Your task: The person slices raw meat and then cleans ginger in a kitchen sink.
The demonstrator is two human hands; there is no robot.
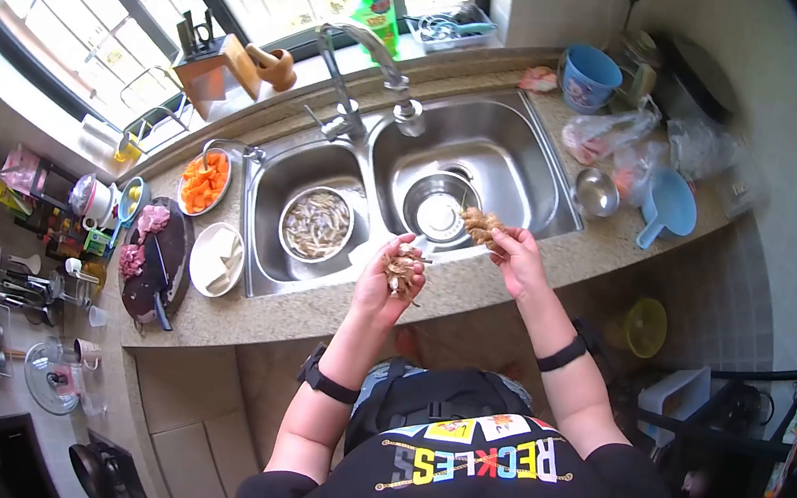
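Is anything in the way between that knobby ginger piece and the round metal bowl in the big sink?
Nothing I can see blocks it. The right hand holds the ginger piece just beside the metal bowl, and the left hand, with its brown clump, is off to the other side.

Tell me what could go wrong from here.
The loose brown bits in the left hand could spill onto the counter. The knobbly, ginger-like piece, held near its end by the right hand, might slip into the sink. The knife's handle juts past the chopping board, so a passing arm might knock it.
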